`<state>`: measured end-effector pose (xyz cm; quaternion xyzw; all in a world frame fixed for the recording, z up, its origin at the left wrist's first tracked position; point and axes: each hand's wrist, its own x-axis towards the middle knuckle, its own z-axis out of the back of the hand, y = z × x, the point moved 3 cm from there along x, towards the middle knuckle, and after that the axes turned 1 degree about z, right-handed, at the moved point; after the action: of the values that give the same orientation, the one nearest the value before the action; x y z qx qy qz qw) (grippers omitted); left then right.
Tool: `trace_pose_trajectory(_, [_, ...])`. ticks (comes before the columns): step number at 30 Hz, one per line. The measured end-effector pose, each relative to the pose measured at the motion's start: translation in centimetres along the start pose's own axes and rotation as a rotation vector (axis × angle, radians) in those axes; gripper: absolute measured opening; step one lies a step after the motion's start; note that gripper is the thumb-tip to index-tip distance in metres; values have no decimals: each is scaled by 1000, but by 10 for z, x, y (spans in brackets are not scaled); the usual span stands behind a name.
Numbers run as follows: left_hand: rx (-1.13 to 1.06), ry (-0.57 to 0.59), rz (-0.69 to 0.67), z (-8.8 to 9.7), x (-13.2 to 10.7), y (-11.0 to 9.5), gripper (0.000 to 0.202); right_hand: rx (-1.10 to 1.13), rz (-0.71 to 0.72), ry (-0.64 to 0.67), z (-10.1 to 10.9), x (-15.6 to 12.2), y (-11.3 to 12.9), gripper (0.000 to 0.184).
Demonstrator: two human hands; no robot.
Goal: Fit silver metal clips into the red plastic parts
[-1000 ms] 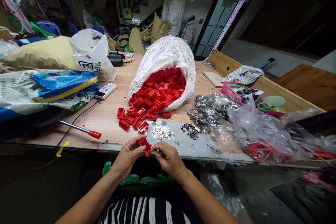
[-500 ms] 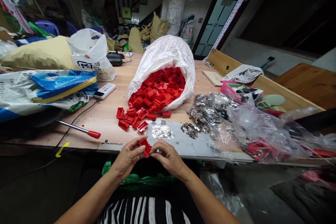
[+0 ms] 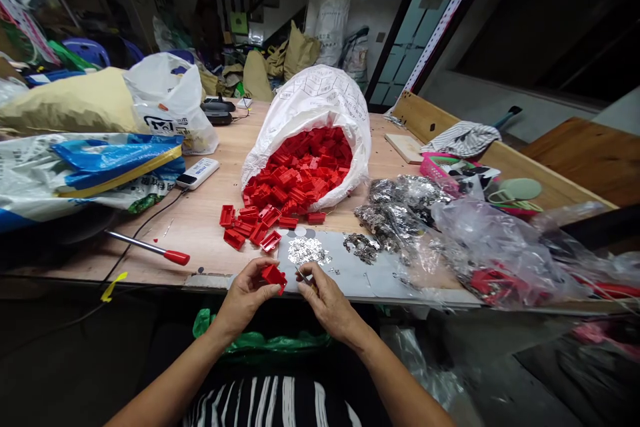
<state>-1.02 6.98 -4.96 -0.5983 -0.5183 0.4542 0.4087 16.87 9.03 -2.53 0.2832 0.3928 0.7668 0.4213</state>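
My left hand (image 3: 246, 295) pinches a small red plastic housing (image 3: 274, 275) just below the table's front edge. My right hand (image 3: 324, 296) is closed on a thin metal clip (image 3: 303, 275), held a little to the right of the red part, not touching it. Just beyond my hands lies a pile of small shiny metal clips (image 3: 306, 250) on a grey sheet (image 3: 370, 273). Several loose red housings (image 3: 250, 225) lie on the wooden table, spilled from a white sack of red housings (image 3: 306, 170) lying on its side.
A red-handled screwdriver (image 3: 149, 249) lies at the left front, with a white remote (image 3: 200, 173) and blue-and-white bags (image 3: 90, 170) behind. Clear plastic bags of metal parts (image 3: 475, 240) crowd the right side, near a pink basket (image 3: 440, 167). A green bag (image 3: 260, 340) hangs under the table edge.
My hands have drawn slightly apart: the right hand pulled away from the red housing and now holds a thin metal clip beside it. The left hand keeps the housing.
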Motion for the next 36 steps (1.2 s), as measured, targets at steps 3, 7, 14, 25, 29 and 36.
trace_pose_trajectory(3, [229, -5, -148, 2, 4, -2, 35, -83, 81, -26, 1, -1, 0, 17])
trace_pose_trajectory(7, [425, 23, -221, 4, 12, 0, 29, -168, 66, -9, -1, -2, -2, 21])
trace_pose_trajectory(14, [522, 32, -206, 5, 19, 5, 42, -325, 44, -19, -4, -4, -11, 18])
trace_pose_trajectory(25, [507, 67, -212, 2, 23, 3, 43, -329, 89, -1, -4, 0, -16, 18])
trace_pose_trajectory(29, [548, 77, -234, 3, 23, 3, 43, -329, 88, 7, -5, 0, -17, 19])
trace_pose_trajectory(36, [641, 75, -285, 2, 25, 4, 39, -390, 70, 26, -6, 1, -14, 19])
